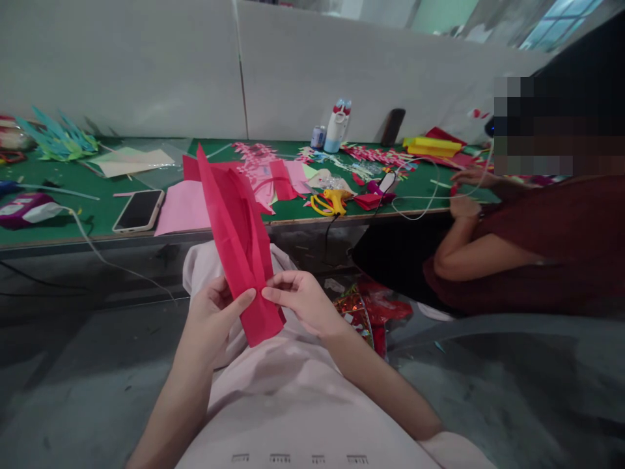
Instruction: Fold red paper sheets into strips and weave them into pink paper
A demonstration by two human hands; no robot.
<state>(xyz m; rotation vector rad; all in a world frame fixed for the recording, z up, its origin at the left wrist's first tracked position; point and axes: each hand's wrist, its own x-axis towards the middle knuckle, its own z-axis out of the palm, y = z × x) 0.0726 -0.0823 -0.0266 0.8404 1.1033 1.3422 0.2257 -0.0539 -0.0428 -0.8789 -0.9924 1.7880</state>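
A long folded sheet of red paper (239, 241) is held up over my lap, its folds spreading toward the far end. My left hand (217, 316) grips its left edge, thumb on top and the fingers partly hidden behind. From the right, my right hand (297, 299) pinches the same paper between thumb and fingers. The two thumbs lie close together near the paper's near end. Beyond the paper, a pink sheet (183, 207) and a phone (139, 210) lie on the green table (92, 207).
A yellow glue gun (334, 200) rests at the table's front edge. Cut pink pieces (256, 159), a can (318, 137) and a white-and-blue bottle (338, 125) stand or lie farther back. On the right sits a co-worker (532, 247). Red packaging (378, 306) is on the floor.
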